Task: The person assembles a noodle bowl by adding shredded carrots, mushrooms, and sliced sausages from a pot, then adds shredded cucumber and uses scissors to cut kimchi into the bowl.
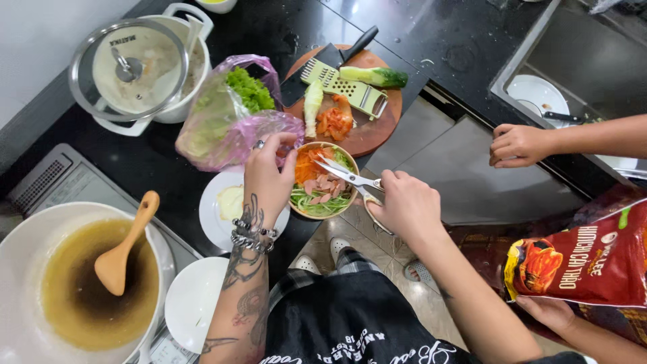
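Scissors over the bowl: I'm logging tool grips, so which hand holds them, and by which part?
The right hand holds the scissors by their handles, blades open over the bowl. The left hand touches the bowl's rim.

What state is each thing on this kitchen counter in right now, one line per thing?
Scissors: open, in the right hand, blades over the bowl.
Bowl: filled with shredded vegetables and sausage pieces; left hand at its rim.
Pot: covered by a glass lid.
Pan: uncovered, brown liquid, wooden spoon resting inside.
Cucumber: partly peeled, on the cutting board.
Plastic bag: open, lettuce showing.
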